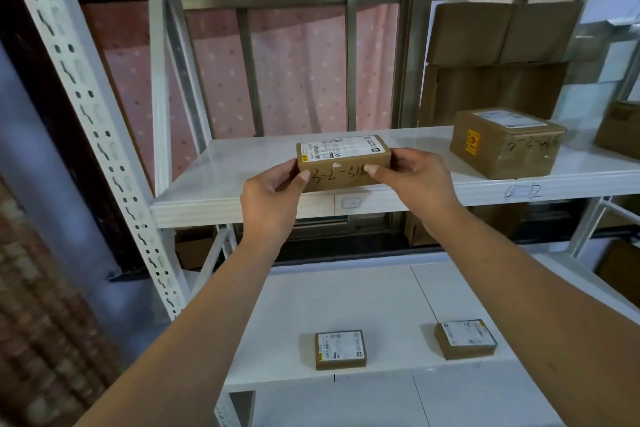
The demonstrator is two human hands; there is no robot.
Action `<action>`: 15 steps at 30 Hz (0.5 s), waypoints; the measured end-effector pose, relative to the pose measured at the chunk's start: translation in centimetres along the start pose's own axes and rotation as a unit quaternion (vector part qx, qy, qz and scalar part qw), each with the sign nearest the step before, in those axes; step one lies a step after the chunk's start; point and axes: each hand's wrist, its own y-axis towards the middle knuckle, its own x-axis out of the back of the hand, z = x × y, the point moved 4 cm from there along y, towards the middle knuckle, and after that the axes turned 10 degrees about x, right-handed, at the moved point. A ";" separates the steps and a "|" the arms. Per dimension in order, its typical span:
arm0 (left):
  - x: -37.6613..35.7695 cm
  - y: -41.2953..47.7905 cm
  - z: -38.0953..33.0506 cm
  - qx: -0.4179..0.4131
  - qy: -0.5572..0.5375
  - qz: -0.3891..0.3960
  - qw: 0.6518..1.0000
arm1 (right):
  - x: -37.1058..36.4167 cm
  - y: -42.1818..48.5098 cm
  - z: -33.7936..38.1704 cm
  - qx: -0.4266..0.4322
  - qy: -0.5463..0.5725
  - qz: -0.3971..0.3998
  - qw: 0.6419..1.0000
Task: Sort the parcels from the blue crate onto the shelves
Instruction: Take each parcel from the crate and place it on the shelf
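Here both hands, left hand (273,194) and right hand (412,177), grasp the parcel (343,163) on the upper shelf (242,163).

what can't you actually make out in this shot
- Head view: the blue crate is out of frame.
- The small parcel: the thumbs of the left hand and right hand cover both ends of its handwritten code.
- Its label print is too small to read.
- The bigger box: its scrawled code is blurred.
- The box at the right edge is cut off.
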 end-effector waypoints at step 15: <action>-2.7 4.3 2.7 0.181 -0.235 0.061 0.953 | -0.9 4.0 -4.3 -0.134 0.209 -0.022 0.968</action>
